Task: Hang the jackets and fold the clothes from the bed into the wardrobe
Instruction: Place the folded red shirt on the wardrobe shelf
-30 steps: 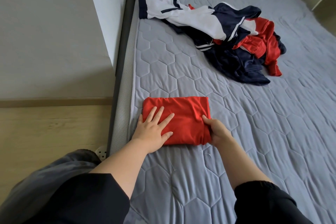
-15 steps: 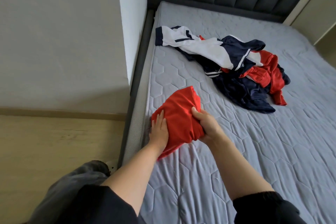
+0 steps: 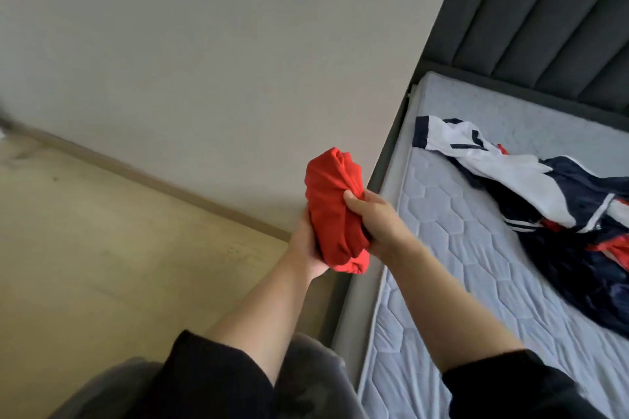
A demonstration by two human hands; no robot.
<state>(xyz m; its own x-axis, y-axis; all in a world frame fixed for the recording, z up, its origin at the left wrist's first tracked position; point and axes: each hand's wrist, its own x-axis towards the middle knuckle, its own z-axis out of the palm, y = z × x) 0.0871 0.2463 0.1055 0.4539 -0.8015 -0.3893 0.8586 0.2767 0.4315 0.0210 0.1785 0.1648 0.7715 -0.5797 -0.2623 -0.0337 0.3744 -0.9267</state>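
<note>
No readable text or labels, as far as the blur allows.

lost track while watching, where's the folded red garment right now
In the head view, the red garment is mid-frame, held between the left hand and right hand, beside the mattress edge.

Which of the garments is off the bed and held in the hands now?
The folded red garment. The left hand and right hand grip it above the bed's edge, while the white, navy and red jackets lie heaped on the mattress.
</note>
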